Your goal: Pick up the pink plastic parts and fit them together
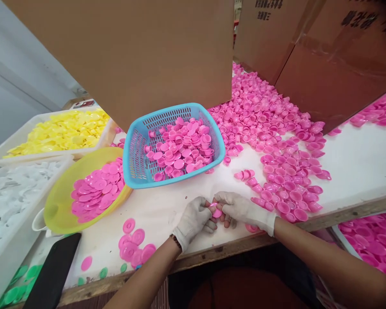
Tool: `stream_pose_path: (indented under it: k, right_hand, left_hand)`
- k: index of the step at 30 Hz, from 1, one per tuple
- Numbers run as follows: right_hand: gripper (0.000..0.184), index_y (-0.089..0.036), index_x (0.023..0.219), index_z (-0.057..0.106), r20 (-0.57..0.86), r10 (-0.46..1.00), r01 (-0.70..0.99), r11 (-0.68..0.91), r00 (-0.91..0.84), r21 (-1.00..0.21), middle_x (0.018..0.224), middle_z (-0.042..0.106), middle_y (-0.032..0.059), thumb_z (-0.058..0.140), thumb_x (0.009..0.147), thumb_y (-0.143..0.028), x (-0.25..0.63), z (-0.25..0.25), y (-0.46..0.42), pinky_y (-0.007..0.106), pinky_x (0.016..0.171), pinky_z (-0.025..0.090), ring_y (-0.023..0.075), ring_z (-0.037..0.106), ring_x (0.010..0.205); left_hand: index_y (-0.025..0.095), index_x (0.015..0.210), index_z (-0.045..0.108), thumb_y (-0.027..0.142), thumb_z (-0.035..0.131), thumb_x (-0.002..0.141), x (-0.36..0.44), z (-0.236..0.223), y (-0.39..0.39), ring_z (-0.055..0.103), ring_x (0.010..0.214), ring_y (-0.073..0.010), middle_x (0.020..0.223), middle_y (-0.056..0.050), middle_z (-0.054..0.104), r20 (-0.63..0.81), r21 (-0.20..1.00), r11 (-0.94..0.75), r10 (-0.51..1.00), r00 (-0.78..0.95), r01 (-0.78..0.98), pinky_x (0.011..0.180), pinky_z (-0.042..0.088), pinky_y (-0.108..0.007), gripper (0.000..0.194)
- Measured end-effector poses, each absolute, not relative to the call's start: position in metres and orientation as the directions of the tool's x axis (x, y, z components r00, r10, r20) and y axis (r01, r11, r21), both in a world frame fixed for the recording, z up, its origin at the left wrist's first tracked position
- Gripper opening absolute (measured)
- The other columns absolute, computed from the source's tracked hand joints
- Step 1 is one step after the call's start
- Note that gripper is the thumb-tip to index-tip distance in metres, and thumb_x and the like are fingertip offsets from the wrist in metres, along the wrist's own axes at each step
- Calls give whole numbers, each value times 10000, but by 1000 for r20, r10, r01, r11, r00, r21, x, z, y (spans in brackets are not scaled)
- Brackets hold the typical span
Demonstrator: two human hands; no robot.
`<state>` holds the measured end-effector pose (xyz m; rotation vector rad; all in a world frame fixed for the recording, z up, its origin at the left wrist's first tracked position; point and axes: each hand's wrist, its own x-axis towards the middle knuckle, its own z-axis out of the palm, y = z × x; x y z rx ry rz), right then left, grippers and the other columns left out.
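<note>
My left hand (196,221), in a white glove with bare fingertips, pinches a small round pink plastic piece (216,211) above the white tabletop. My right hand (236,208), gloved the same way, grips the piece from the other side. Fingers cover part of it, so I cannot tell if it is a toy cup, a saucer or both joined. Loose pink toy cups (289,185) lie just right of my right hand. Several flat pink discs (131,249), like toy saucers, lie left of my left wrist. Beyond my hands stands a blue basket (173,183) holding pink cups and saucers.
A yellow bowl (56,214) of pink discs stands left of the basket. White bins hold yellow pieces (64,131) and white pieces (16,193). A black phone (54,270) lies front left. Cardboard boxes (154,56) rise behind, beside a big heap of pink cups (257,107).
</note>
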<state>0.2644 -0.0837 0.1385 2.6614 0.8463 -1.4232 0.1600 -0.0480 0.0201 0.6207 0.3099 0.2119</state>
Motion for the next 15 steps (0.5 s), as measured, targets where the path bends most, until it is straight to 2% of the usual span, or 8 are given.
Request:
stream_pose_path:
  k: [5, 10, 15]
  right_hand:
    - [100, -183, 893, 448, -835, 395, 381, -891, 384, -247, 646, 594, -20, 441, 864, -278, 266, 142, -78, 158, 407, 417, 81, 574, 451]
    - [140, -185, 901, 435, -870, 325, 371, -910, 371, -182, 636, 599, -20, 471, 867, -316, 267, 145, -70, 166, 422, 429, 85, 575, 451]
    - [190, -193, 932, 421, -889, 297, 342, -923, 348, -174, 673, 617, -16, 510, 855, -342, 267, 149, -65, 181, 480, 468, 87, 601, 496]
  left_hand:
    - [188, 806, 389, 374, 541, 793, 168, 20, -45, 560, 424, -111, 574, 5, 598, -228, 629, 775, 254, 940, -57, 401, 446, -203, 241]
    - [193, 805, 388, 391, 560, 782, 172, 18, -46, 520, 372, -107, 500, 27, 560, -236, 669, 741, 284, 929, -56, 370, 424, -197, 264]
    - [185, 848, 389, 376, 676, 693, 167, 14, -40, 582, 466, -116, 636, -16, 625, -131, 642, 762, 217, 967, -84, 450, 485, -225, 378]
